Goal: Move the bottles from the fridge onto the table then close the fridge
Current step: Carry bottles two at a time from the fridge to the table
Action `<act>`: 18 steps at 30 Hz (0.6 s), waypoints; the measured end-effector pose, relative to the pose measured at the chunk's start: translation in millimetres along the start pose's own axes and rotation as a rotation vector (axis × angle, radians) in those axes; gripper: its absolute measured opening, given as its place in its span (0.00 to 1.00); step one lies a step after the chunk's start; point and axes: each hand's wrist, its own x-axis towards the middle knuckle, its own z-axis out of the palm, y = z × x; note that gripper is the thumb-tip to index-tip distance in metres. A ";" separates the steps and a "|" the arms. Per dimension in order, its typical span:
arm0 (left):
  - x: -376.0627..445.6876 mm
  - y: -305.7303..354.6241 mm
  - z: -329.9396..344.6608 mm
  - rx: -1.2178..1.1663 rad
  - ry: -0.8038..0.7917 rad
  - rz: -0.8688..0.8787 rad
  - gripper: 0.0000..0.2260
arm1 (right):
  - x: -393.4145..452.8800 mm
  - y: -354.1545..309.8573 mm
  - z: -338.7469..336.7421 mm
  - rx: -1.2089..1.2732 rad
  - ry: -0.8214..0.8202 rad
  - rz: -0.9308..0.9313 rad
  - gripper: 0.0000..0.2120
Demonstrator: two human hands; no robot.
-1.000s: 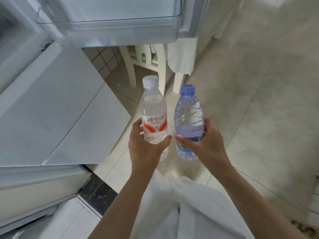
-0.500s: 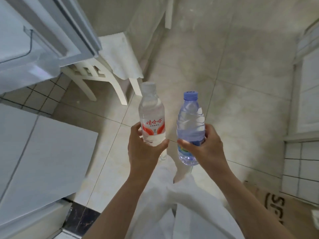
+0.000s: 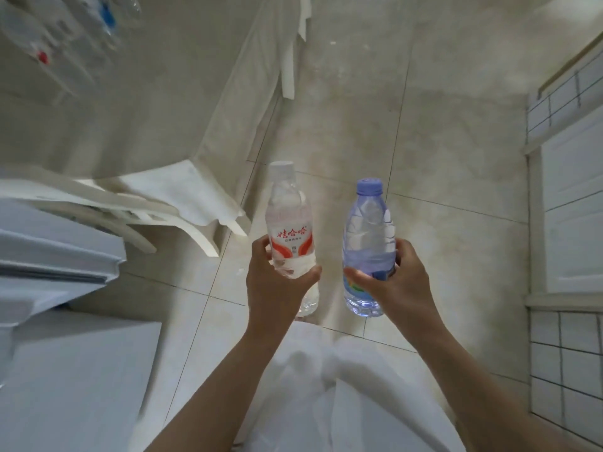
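The tabletop (image 3: 137,102), draped in a pale cloth (image 3: 182,187), carries several blurred bottles (image 3: 49,44) at its far left; a white chair (image 3: 137,213) stands on the tiled floor (image 3: 440,141) beside it.

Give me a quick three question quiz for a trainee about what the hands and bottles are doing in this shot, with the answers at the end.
1. True or false: the left hand holds the clear plastic bottle with the white cap and red label.
2. Which cap colour has the bottle in the right hand? A) red B) blue C) green
3. Fill in: both bottles are held roughly ____, caps up.

Key
1. True; its fingers wrap the lower body.
2. B; it is the blue-tinted clear plastic bottle.
3. Upright, side by side above the tiled floor, not yet on the table with the pale cloth.
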 end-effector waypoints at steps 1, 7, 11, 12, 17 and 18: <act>12.8 8.0 4.0 0.000 0.002 0.009 0.31 | 14.4 -6.6 -0.7 0.007 0.002 -0.001 0.32; 79.0 40.8 33.0 -0.010 0.026 -0.019 0.31 | 95.8 -32.1 -8.3 0.057 -0.009 0.016 0.32; 119.8 66.7 63.7 -0.053 0.060 -0.073 0.31 | 161.8 -46.8 -18.4 0.009 -0.057 -0.006 0.31; 130.8 73.8 72.7 -0.068 0.078 -0.085 0.32 | 180.6 -51.6 -21.8 -0.006 -0.072 -0.017 0.31; 177.9 112.1 109.0 -0.114 0.182 -0.136 0.34 | 266.7 -88.7 -41.4 -0.084 -0.190 -0.089 0.29; 185.6 119.7 114.0 -0.123 0.213 -0.148 0.35 | 281.9 -98.1 -43.8 -0.099 -0.220 -0.106 0.29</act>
